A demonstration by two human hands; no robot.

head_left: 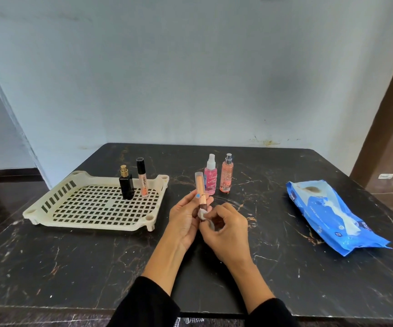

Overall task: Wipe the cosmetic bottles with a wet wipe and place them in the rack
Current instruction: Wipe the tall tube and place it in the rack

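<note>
Head view shows a person at a dark marbled table (pixel 96 256), both hands raised over its middle; the left hand (pixel 186 220) curls its fingers round a slim peach lip-gloss tube (pixel 200 188), held upright and tilted slightly toward 11 o'clock, its clear cap uppermost; the right hand (pixel 226 228) pinches a small white wet wipe (pixel 202 213) against the tube's lower end, fingers curled about it; at 10 o'clock from the hands sits a cream slotted rack (pixel 91 208), and in its far right corner stand a black perfume bottle (pixel 126 186) and, just beside it, a black-capped lip gloss (pixel 142 178), both upright; at 12 o'clock, just beyond the held tube, a pink spray bottle (pixel 210 177) and an orange spray bottle (pixel 226 174) stand side by side on the table, outside the rack; at 3 o'clock, well apart from the hands, lies a blue wipes packet (pixel 332 215), a wipe protruding from its opening; black sleeves (pixel 148 303) cover both forearms.
</note>
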